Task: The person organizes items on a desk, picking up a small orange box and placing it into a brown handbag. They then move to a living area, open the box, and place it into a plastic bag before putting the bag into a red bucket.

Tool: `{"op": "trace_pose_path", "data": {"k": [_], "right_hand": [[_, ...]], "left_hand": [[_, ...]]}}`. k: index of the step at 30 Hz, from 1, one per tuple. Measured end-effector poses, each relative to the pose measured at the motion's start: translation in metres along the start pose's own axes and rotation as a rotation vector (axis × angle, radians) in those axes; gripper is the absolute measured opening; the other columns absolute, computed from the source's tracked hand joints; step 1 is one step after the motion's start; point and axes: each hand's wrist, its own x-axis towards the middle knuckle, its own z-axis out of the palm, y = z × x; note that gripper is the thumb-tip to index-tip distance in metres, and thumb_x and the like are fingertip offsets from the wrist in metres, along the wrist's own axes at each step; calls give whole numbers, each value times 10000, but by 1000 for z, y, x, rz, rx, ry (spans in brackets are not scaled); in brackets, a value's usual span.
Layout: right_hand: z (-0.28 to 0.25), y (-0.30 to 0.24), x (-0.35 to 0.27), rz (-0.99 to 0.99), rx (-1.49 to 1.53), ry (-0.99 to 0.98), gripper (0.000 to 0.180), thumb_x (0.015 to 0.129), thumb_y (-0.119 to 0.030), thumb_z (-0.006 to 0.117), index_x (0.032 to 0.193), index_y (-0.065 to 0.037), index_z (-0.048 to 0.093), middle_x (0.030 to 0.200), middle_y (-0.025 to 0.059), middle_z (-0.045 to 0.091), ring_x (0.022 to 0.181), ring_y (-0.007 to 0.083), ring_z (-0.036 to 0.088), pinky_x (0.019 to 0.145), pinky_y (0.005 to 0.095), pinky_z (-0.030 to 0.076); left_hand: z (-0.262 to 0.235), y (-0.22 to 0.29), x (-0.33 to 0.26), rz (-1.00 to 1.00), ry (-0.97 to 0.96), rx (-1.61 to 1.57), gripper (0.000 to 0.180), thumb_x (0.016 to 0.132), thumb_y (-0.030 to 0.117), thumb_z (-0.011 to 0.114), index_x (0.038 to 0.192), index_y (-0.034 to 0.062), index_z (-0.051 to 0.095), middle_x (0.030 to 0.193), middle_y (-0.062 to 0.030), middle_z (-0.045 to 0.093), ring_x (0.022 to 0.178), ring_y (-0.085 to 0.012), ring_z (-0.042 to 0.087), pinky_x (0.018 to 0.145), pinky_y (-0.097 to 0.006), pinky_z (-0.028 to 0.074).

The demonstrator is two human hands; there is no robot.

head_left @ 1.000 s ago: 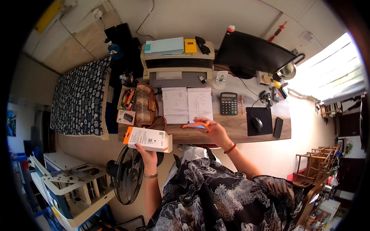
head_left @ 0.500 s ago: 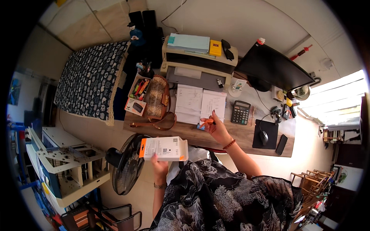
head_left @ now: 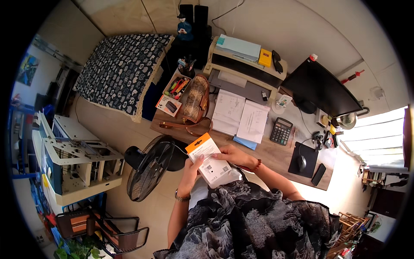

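Observation:
A white cardboard box (head_left: 210, 166) with an orange hanging-tab end is held tilted in front of me, just off the desk's near edge. My left hand (head_left: 189, 175) is closed on the box's left side, thumb on the face. From the right, my right hand (head_left: 235, 156) grips the opposite edge with its thumb on the printed face; its other fingers are partly hidden. Beyond the hands, an open notebook (head_left: 251, 120) lies on the desk over a blue sheet (head_left: 246, 143). A black calculator (head_left: 281, 131) sits right of it.
A standing fan (head_left: 148, 168) is close to my left arm. On the desk (head_left: 228, 137) are a brown handbag (head_left: 196, 99), a small box of pens (head_left: 177, 86), a printer (head_left: 246, 69), a monitor (head_left: 323, 88), a mouse (head_left: 301, 162) and a phone (head_left: 318, 174).
My right hand has come from above the notebook to the box; the orange object it held no longer shows. The box has moved right and turned, its orange end now pointing toward the desk.

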Motion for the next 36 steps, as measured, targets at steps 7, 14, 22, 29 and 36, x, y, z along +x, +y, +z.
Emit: {"op": "trace_pose_path", "data": {"k": [7, 14, 22, 29, 36], "right_hand": [[49, 26, -67, -146, -107, 332, 431, 894, -370, 578, 964, 48, 658, 776, 37, 652, 716, 63, 538, 625, 253, 468], [129, 119, -159, -240, -55, 647, 450, 922, -378, 526, 951, 60, 624, 725, 53, 648, 675, 73, 539, 601, 292, 470], [181, 217, -291, -217, -306, 1161, 369, 862, -338, 612, 861, 27, 671, 651, 160, 642, 569, 166, 633, 543, 277, 492], [165, 291, -378, -482, 292, 1433, 362, 862, -321, 633, 901, 38, 670, 741, 87, 681, 648, 82, 590, 613, 264, 489], [177, 382, -514, -552, 447, 1676, 430, 892, -373, 582, 972, 45, 645, 809, 56, 658, 747, 75, 571, 671, 244, 481]], "left_hand": [[-19, -47, -27, 104, -144, 278, 354, 954, 252, 461, 1048, -69, 578, 957, -72, 633, 837, -115, 593, 731, -246, 475], [24, -124, -74, 37, -247, -23, 298, 930, 230, 529, 935, -48, 638, 889, -62, 656, 761, -101, 588, 678, -235, 471], [108, -191, -118, 174, -695, 529, 262, 915, 176, 559, 867, -69, 636, 780, -29, 647, 677, -67, 544, 604, -233, 451], [248, -250, -116, 246, -1181, 744, 296, 945, 192, 506, 856, -73, 602, 727, -10, 612, 655, -57, 509, 572, -228, 421], [404, -380, -173, 18, -1492, 738, 440, 978, 310, 426, 731, -34, 546, 595, 47, 485, 535, -32, 390, 461, -219, 302]]}}
